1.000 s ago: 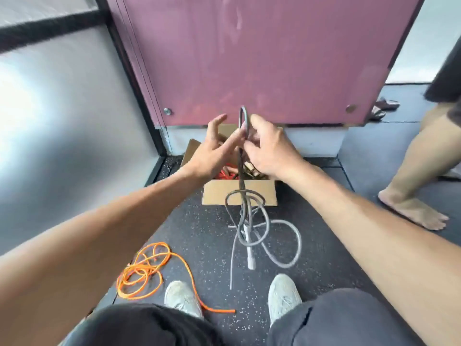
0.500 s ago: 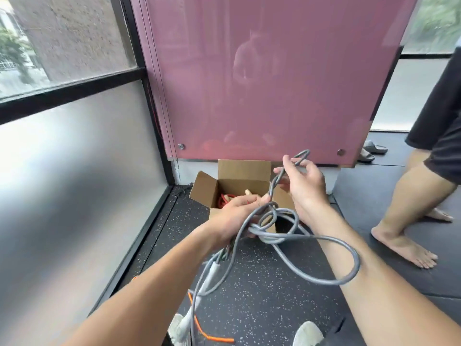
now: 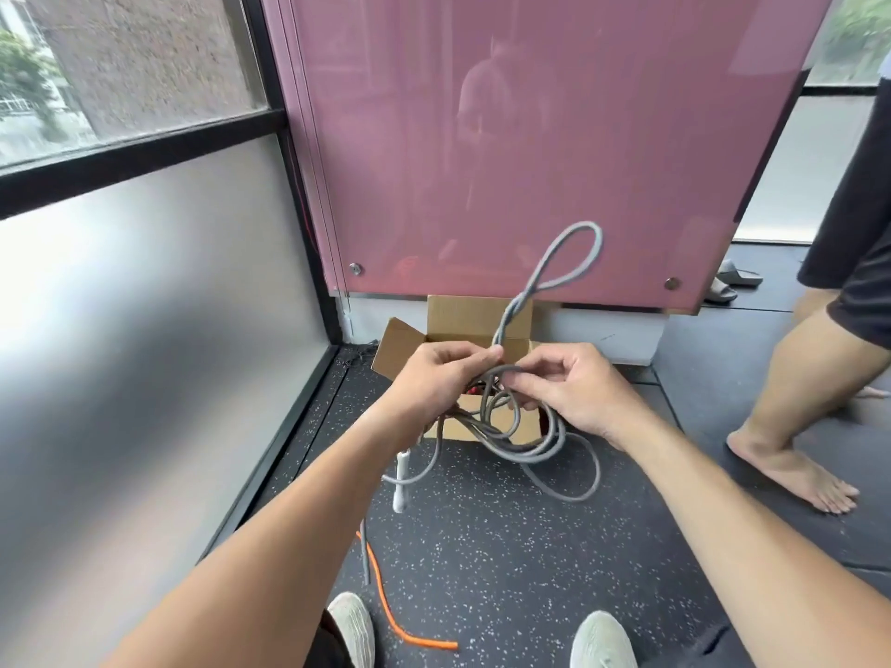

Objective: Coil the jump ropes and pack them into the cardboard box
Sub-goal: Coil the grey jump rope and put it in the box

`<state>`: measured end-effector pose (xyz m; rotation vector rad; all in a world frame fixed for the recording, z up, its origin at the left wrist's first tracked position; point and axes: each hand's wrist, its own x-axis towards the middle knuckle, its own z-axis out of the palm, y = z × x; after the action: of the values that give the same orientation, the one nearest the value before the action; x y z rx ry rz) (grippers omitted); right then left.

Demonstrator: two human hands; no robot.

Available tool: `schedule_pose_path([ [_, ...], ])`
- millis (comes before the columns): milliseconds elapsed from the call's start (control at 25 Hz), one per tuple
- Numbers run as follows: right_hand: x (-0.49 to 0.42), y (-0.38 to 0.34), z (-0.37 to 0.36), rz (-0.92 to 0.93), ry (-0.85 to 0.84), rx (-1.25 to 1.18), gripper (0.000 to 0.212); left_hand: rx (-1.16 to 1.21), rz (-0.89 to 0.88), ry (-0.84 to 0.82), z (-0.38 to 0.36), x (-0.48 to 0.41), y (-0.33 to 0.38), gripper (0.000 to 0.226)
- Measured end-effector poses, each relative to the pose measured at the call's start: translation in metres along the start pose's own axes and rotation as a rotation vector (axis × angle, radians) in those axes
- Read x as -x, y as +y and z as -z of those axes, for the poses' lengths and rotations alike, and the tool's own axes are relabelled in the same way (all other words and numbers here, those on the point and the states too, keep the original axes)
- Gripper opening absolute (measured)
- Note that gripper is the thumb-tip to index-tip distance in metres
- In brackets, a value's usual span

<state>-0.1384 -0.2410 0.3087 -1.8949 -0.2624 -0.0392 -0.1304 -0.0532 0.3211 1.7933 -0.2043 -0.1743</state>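
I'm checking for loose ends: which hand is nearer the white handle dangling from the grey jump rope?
Left. The left hand grips the grey jump rope just above the white handle; the right hand pinches the rope farther to the handle's right.

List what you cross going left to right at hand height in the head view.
frosted glass pane → left hand → right hand → bystander's bare leg. Both hands grip the grey jump rope; it and the cardboard box overlap them, so both are left out.
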Motion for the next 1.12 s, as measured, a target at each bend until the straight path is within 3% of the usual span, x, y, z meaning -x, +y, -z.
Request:
schedule_pose_path([
  [80, -0.001, -0.001, 0.001, 0.123, 0.043, 0.087, 0.005, -0.063, 0.027, 0.155, 0.002, -0.008, 0.001, 0.031],
  [120, 0.001, -0.002, 0.002, 0.178, 0.023, 0.119, 0.012, -0.028, 0.066, 0.246, 0.006, -0.013, 0.001, 0.033],
  [240, 0.01, -0.011, 0.024, 0.274, -0.01, -0.073, 0.015, 0.263, 0.248, 0.559, 0.04, -0.03, -0.008, 0.034],
  [320, 0.009, -0.011, 0.05, 0.208, 0.223, -0.25, 0.02, 0.515, 0.321, 0.705, 0.067, -0.036, -0.018, 0.03],
  [400, 0.004, -0.002, 0.07, 0.015, 0.531, -0.418, 0.027, 0.744, 0.314, 0.755, 0.081, -0.038, -0.025, 0.026],
  [480, -0.002, 0.013, 0.07, -0.269, 0.665, -0.143, 0.009, 0.909, 0.286, 0.725, 0.079, -0.04, -0.025, 0.024],
  [560, -0.002, 0.016, 0.048, -0.42, 0.535, 0.342, 0.044, 1.036, 0.241, 0.635, 0.068, -0.044, -0.024, 0.021],
  [600, -0.003, 0.009, 0.033, -0.35, 0.451, 0.43, 0.05, 1.083, 0.219, 0.578, 0.06, -0.046, -0.021, 0.025],
  [720, -0.005, -0.016, -0.022, -0.154, 0.044, 0.244, 0.031, 1.2, 0.185, 0.452, 0.035, -0.048, -0.011, 0.033],
  [800, -0.004, -0.013, -0.056, -0.106, -0.131, 0.287, 0.022, 1.279, 0.16, 0.409, 0.023, -0.045, -0.003, 0.033],
  [920, -0.011, -0.014, -0.07, 0.017, -0.004, 0.245, 0.019, 1.2, 0.102, 0.32, 0.021, -0.035, 0.007, 0.026],
  [1040, -0.017, -0.019, -0.06, 0.02, 0.181, 0.02, 0.022, 0.799, 0.008, 0.181, 0.029, -0.024, 0.009, 0.011],
  [1120, -0.019, -0.016, -0.055, 0.0, 0.221, -0.047, 0.026, 0.478, 0.049, 0.007, 0.027, -0.018, 0.005, 0.024],
])
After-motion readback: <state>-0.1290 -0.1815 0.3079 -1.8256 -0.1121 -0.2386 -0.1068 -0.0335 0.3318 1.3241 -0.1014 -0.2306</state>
